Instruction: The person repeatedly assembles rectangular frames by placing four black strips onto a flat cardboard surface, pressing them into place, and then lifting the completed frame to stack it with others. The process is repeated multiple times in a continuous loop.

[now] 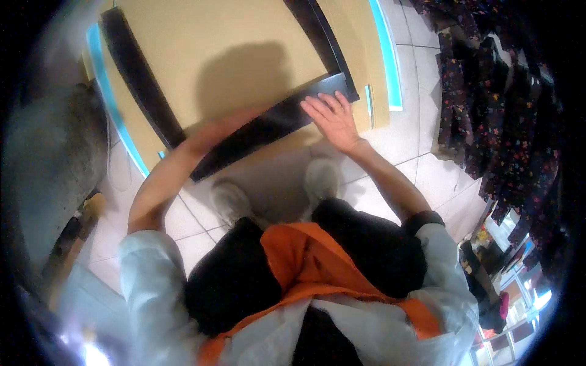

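A large tan board [171, 43] lies in front of me, with a long dark strip [133, 76] along its left side and another dark strip [320, 33] along its right. Across the near end runs a third, wide black strip [262, 131], slanting up to the right, its right end shiny. My right hand [332, 120] lies on that strip near its right end, fingers stretched out and slightly apart. My left arm reaches over the board's near left corner. My left hand [238, 121] is blurred at the strip's far edge, its fingers hidden.
Bright blue bands edge the board at left [110, 104] and right [386, 55]. My shoes [320, 180] stand on pale floor tiles [421, 131] just below it. Dark flowered fabric [488, 104] is piled at the right. A grey, worn surface [58, 146] stands at the left.
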Motion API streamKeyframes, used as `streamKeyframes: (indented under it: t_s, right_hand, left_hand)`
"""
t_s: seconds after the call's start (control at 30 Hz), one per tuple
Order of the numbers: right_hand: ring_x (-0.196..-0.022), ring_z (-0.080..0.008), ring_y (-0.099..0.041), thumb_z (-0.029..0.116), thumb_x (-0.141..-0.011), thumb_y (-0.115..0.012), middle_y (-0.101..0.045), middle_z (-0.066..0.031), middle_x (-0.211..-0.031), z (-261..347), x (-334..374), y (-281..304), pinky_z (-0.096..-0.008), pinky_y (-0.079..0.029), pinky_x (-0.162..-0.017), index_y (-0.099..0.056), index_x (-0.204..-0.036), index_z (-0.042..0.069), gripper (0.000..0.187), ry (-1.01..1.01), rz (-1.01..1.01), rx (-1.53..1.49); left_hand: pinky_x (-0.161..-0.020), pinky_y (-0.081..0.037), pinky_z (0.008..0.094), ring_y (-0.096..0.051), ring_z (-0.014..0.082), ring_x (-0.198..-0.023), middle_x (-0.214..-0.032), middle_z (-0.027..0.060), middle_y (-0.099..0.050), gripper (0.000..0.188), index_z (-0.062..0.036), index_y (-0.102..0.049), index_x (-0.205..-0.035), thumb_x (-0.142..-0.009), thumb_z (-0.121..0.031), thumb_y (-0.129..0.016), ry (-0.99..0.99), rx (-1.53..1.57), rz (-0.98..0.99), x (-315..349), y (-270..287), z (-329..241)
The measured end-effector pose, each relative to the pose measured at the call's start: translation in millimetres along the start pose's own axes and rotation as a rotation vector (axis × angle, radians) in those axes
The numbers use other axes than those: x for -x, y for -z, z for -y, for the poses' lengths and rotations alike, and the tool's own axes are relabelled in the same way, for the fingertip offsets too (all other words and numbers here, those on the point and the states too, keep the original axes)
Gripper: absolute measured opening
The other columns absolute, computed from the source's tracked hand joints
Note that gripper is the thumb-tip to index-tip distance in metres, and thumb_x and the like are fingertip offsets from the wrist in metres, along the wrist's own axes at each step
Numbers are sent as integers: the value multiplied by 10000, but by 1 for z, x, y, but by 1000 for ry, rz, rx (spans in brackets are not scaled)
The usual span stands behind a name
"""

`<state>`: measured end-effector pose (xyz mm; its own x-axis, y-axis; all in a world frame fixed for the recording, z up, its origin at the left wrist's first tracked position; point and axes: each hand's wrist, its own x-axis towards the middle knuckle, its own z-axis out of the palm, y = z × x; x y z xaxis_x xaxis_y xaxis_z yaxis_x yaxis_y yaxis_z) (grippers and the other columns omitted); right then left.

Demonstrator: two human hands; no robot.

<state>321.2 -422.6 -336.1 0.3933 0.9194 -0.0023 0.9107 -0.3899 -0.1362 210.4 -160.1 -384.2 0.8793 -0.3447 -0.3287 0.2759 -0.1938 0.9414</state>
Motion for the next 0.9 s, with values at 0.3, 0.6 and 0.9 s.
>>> streamKeyframes:
  t_s: [0.3,0.6,0.9]
  right_hand:
    - [-1127,-172,-412,119,-748,-479,-461,9,-1217,0,4,-7,-406,-231,-1013,-467,-1220,136,473,-52,29,42]
    - [-1054,-205,-447,235,-643,-694,-494,-36,-1082,-2,-10,-6,-393,-322,-902,-493,-1140,174,540,-30,28,1]
    - [-968,-212,-485,306,-671,-682,-516,-44,-950,-27,-27,7,-422,-323,-893,-505,-1035,138,438,91,342,66]
  left_hand:
    - [-789,-440,400,-543,297,-936,-1013,127,-542,381,-59,-477,-1158,-792,-125,-560,382,-716,-513,78,-34,-101]
    - [-851,-418,393,-527,236,-1014,-1010,105,-564,308,-88,-539,-1049,-757,-185,-553,275,-1273,-730,79,-79,-18]
    - [-769,-441,415,-574,232,-836,-813,92,-572,318,-88,-545,-845,-696,-341,-666,501,-1003,-370,88,-54,-28]
